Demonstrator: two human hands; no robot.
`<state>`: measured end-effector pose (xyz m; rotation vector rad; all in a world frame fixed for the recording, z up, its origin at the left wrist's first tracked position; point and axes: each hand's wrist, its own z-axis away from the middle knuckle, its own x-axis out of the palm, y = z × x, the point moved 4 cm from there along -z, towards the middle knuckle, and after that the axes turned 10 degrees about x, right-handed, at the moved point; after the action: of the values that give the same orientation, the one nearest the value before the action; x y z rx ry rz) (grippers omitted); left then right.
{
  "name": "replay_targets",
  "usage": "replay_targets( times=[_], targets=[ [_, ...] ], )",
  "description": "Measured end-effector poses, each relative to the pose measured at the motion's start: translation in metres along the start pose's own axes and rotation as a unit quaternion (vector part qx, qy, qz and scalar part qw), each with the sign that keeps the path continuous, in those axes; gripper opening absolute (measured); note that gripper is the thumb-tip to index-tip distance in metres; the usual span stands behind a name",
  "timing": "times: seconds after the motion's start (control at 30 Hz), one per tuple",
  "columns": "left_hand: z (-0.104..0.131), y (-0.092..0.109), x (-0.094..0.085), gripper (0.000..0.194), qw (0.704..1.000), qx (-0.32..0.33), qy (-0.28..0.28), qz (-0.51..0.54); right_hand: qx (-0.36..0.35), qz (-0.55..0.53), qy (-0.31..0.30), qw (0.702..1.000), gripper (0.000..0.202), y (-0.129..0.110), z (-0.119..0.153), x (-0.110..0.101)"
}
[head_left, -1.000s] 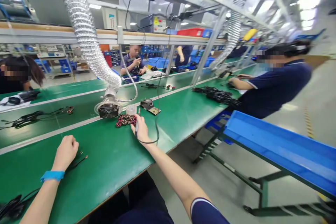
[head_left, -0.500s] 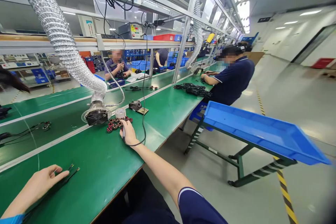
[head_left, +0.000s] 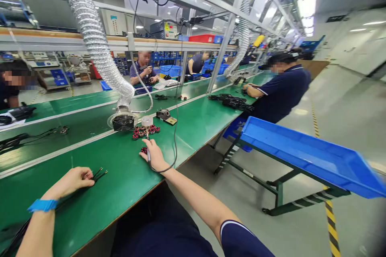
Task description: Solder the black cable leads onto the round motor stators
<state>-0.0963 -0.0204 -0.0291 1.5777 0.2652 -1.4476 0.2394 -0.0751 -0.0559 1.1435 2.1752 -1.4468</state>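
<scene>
My left hand, with a blue band at the wrist, is closed on thin black cables. Their stripped ends point forward past my fingertips, and the cables trail back under my forearm. In my right hand is a soldering iron, tip forward, its cord looping over the wrist. One round black-and-red wound part lies at the fingers of that hand; whether they grip it I cannot tell. Just beyond is a cluster of similar round wound parts, beside a small whitish round container.
A fume fan on a silver duct stands left of the cluster. Behind it is a soldering stand. A black cable bundle lies farther along the green bench. A blue tray cart is at right; co-workers sit nearby.
My left fingers have closed on the cables. My right hand has come back from the cluster, and one round part now lies apart from it by the fingers. The view has shifted.
</scene>
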Motion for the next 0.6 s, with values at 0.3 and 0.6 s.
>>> replay_targets(
  times=[0.3,0.6],
  targets=[
    [-0.017,0.043,0.016,0.038,0.996,0.057,0.022,0.068,-0.104,-0.087,-0.105,0.985,0.060,-0.039,0.001,0.050],
    [-0.015,0.036,0.017,0.048,0.989,0.044,0.110,0.092,-0.125,-0.121,-0.134,0.976,0.058,-0.065,-0.009,0.092]
  ],
)
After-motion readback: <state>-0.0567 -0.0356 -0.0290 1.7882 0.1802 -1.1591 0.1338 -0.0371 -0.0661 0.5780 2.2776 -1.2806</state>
